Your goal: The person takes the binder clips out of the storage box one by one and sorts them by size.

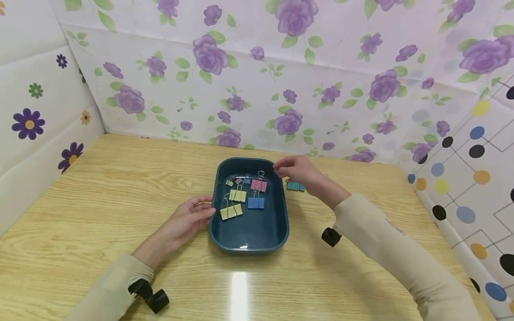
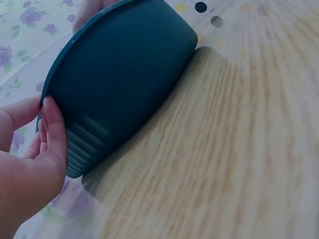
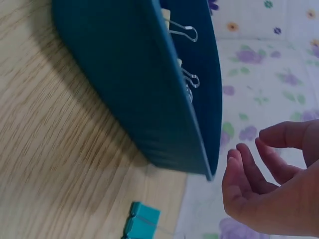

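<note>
Left grip (image 1: 188, 223) is pinching tray (image 1: 253, 234) of clips (image 1: 232, 195); right grip (image 1: 300, 171) (loose, empty) is hovering by tray's far-right corner.

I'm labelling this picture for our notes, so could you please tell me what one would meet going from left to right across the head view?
Left sleeve, left hand, nearest yellow binder clip, larger blue binder clip, right hand, right sleeve.

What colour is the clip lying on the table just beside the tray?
Teal: the clip shows best in the right wrist view.
</note>
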`<action>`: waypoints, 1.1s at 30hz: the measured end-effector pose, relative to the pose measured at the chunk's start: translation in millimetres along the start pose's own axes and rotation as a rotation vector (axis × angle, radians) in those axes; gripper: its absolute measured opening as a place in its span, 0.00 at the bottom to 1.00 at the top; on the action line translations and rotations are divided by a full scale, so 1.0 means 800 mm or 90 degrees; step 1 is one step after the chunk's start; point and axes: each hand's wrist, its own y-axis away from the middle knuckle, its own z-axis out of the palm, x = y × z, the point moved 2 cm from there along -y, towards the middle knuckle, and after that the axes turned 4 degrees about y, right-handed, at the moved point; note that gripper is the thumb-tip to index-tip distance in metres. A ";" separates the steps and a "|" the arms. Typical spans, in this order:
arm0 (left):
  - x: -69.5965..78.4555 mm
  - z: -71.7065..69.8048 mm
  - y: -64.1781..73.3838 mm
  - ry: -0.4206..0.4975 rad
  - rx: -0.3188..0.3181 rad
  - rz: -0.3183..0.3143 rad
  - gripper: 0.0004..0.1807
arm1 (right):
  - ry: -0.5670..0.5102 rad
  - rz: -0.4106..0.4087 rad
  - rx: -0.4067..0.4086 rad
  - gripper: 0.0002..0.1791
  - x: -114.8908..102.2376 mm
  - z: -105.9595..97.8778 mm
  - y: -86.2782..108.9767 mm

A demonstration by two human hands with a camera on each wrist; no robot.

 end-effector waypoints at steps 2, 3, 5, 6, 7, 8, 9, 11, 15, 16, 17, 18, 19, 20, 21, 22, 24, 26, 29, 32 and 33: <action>0.001 0.000 0.001 -0.002 -0.001 0.001 0.23 | 0.005 0.003 -0.017 0.15 -0.009 0.008 -0.001; 0.001 0.000 0.001 -0.003 -0.001 0.001 0.23 | 0.009 0.003 -0.026 0.14 -0.013 0.011 -0.002; 0.000 0.000 0.001 -0.005 -0.004 0.000 0.23 | 0.021 0.004 -0.044 0.14 -0.019 0.019 -0.003; 0.000 0.001 0.001 -0.005 -0.005 -0.001 0.23 | 0.028 0.006 -0.053 0.14 -0.021 0.023 -0.004; 0.000 0.001 0.001 -0.005 -0.005 -0.003 0.23 | 0.037 0.007 -0.064 0.14 -0.023 0.028 -0.005; 0.000 0.001 0.001 -0.004 -0.006 -0.003 0.23 | 0.044 0.006 -0.076 0.14 -0.025 0.032 -0.007; 0.000 0.001 0.001 -0.004 -0.005 -0.004 0.23 | 0.048 0.004 -0.089 0.15 -0.027 0.037 -0.009; 0.000 0.001 0.001 -0.003 -0.003 -0.007 0.23 | 0.053 -0.002 -0.110 0.15 -0.031 0.045 -0.013; 0.001 0.000 0.002 -0.002 -0.002 -0.005 0.23 | 0.034 -0.012 -0.140 0.16 -0.038 0.058 -0.023; 0.001 0.000 0.002 0.001 -0.003 -0.004 0.23 | 0.032 -0.013 -0.144 0.16 -0.040 0.061 -0.025; 0.001 -0.001 0.002 0.002 -0.005 -0.002 0.22 | 0.031 -0.013 -0.149 0.15 -0.041 0.064 -0.028; 0.001 -0.001 0.001 0.005 -0.009 0.000 0.22 | 0.030 -0.012 -0.154 0.15 -0.042 0.067 -0.030; 0.001 -0.001 0.001 0.007 -0.011 0.001 0.22 | 0.029 -0.011 -0.161 0.15 -0.043 0.070 -0.032; 0.001 -0.002 0.001 0.010 -0.013 0.003 0.21 | 0.033 -0.013 -0.166 0.15 -0.045 0.073 -0.034; 0.000 -0.002 0.001 0.012 -0.015 0.004 0.21 | 0.034 -0.014 -0.173 0.15 -0.046 0.076 -0.036; 0.000 -0.003 0.001 0.012 -0.016 0.005 0.21 | 0.035 -0.016 -0.178 0.15 -0.047 0.079 -0.037; 0.000 -0.003 0.001 0.012 -0.018 0.006 0.21 | 0.029 -0.019 -0.188 0.15 -0.050 0.084 -0.039; -0.001 -0.002 0.000 0.010 -0.020 0.006 0.20 | 0.019 -0.017 -0.195 0.16 -0.051 0.088 -0.041; -0.001 -0.002 0.000 0.010 -0.022 0.006 0.21 | 0.001 -0.009 -0.206 0.14 -0.053 0.095 -0.043; -0.002 -0.002 -0.001 0.012 -0.022 0.008 0.21 | 0.002 -0.006 -0.217 0.13 -0.052 0.101 -0.047; -0.002 -0.002 -0.001 0.013 -0.022 0.009 0.21 | 0.006 -0.005 -0.221 0.12 -0.052 0.103 -0.048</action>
